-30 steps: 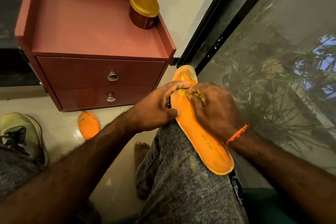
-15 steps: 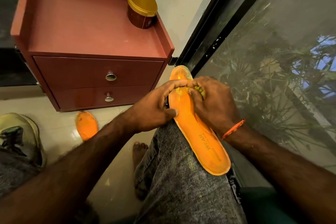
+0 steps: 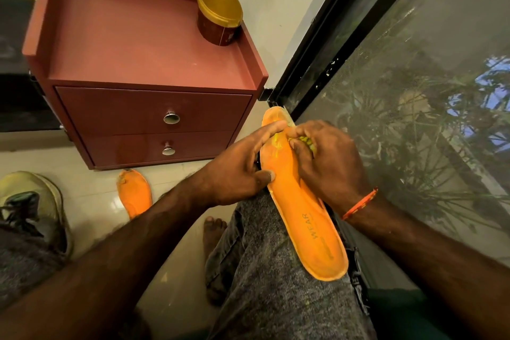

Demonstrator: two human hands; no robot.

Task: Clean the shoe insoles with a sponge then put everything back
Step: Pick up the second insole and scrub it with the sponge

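An orange insole lies along my right thigh, heel end toward me, toe end pointing at the window frame. My left hand grips its left edge, thumb on the top face and forefinger stretched across near the toe. My right hand is closed on a small yellow-green sponge, pressed on the insole's front part; most of the sponge is hidden by the fingers. A second orange insole lies on the floor by the cabinet, partly behind my left forearm.
A red-brown two-drawer cabinet stands ahead, with a gold-lidded tub on its top right corner. A worn shoe sits on the floor at far left. A black-framed window runs along the right. My bare foot rests on the tiles.
My right hand with the sponge has slid a little toward the toe end of the insole. My left hand keeps its grip. The view has shifted slightly.
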